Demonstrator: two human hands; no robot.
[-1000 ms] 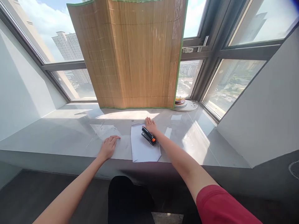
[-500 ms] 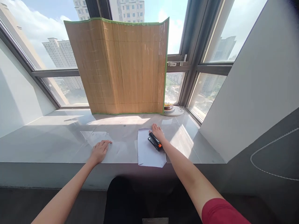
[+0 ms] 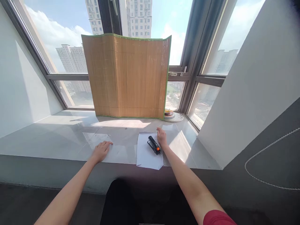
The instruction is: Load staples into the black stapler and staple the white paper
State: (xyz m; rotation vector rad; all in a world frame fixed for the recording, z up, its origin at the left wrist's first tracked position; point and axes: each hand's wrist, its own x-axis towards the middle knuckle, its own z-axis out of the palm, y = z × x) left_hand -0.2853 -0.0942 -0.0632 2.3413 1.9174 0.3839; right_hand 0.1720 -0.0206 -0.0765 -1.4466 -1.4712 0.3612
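A black stapler point(image 3: 154, 145) with an orange patch at its near end lies slantwise on a stack of white paper point(image 3: 146, 156). The paper's near edge hangs slightly over the front of the windowsill. Just right of the stapler, at the paper's right edge, is my right hand point(image 3: 162, 138) with its fingers curled in; whether anything is in them is hidden. My left hand point(image 3: 102, 150) rests palm down on the sill, fingers stretched out, holding nothing. Small dark specks dot the lighter patch of sill beyond it.
A tall bamboo mat point(image 3: 131, 78) with green edging stands against the window at the back. By its lower right corner sits a stack of round plates or discs point(image 3: 173, 116). A slanting white wall point(image 3: 232, 93) bounds the right, with a hanging beaded cord point(image 3: 249, 175).
My right hand has come away from the stapler to the right, and its fingers have curled in. The stapler stays on the paper. My left hand rests as before; the view has tilted up.
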